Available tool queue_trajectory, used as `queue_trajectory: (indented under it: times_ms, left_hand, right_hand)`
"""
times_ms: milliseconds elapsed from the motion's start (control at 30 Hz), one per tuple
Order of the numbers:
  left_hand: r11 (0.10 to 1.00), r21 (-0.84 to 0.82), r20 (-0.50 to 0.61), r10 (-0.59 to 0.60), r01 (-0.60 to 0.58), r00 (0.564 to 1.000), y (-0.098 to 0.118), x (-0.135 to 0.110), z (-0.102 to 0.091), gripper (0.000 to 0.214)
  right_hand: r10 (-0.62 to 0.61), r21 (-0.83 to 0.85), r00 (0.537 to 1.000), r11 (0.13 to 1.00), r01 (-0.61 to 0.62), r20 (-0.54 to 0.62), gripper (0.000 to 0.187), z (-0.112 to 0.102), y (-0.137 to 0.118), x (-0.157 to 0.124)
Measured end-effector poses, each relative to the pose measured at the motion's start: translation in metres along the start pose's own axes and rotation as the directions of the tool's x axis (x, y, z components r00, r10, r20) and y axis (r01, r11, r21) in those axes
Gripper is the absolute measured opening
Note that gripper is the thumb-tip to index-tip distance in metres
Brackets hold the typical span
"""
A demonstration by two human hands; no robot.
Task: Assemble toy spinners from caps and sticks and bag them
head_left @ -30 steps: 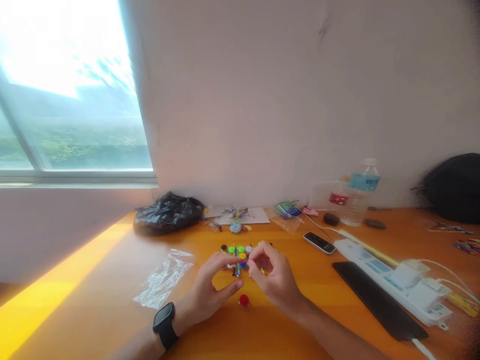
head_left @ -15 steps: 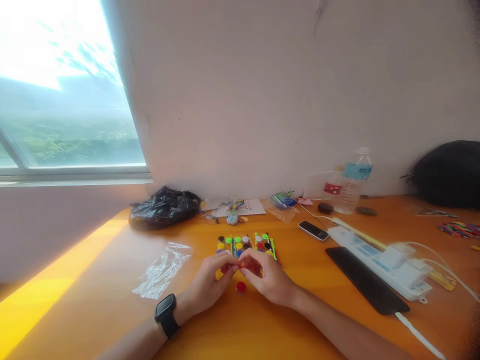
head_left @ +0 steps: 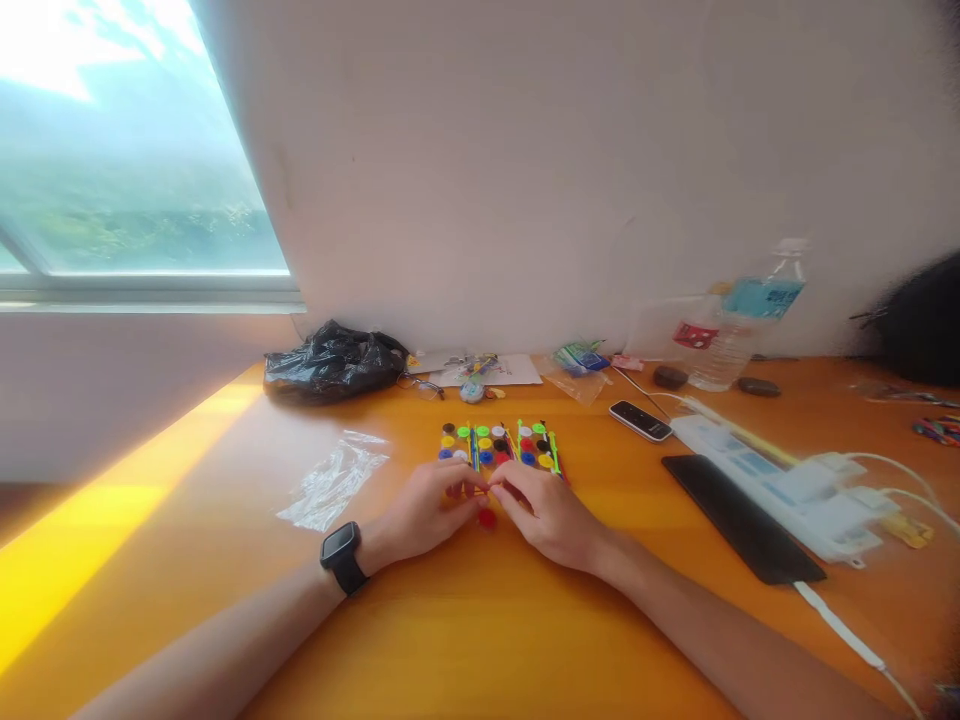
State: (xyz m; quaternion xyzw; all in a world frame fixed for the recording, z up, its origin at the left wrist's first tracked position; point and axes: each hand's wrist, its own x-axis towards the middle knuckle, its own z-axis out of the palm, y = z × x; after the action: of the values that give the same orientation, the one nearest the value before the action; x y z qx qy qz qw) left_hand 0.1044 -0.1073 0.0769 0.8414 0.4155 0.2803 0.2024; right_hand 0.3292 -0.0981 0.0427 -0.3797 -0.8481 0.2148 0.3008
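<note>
head view: left hand and right hand nearly meet by a red disc, grips unclear.

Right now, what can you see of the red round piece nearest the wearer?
The red round piece is small, bright red and looks like plastic. It rests on the orange-brown table, nearer the wearer than the rows of coloured pieces, between the left hand and right hand. It is blurred: finer parts, and whether either hand touches it, cannot be made out.
</note>
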Motion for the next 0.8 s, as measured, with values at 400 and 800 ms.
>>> queue_trajectory:
  times_ms: [400, 800]
  left_hand:
    - [0.998, 0.032, 0.110, 0.044, -0.048, 0.993, -0.003, 0.001, -0.006, 0.022]
    - [0.996, 0.025, 0.151, 0.086, -0.091, 0.985, -0.013, 0.000, 0.003, 0.022]
  right_hand:
    - [0.015, -0.009, 1.000, 1.000, -0.015, -0.016, 0.024, 0.000, 0.004, 0.000]
    - [0.063, 0.022, 0.997, 0.998, -0.064, 0.046, 0.018, 0.004, 0.005, -0.002]
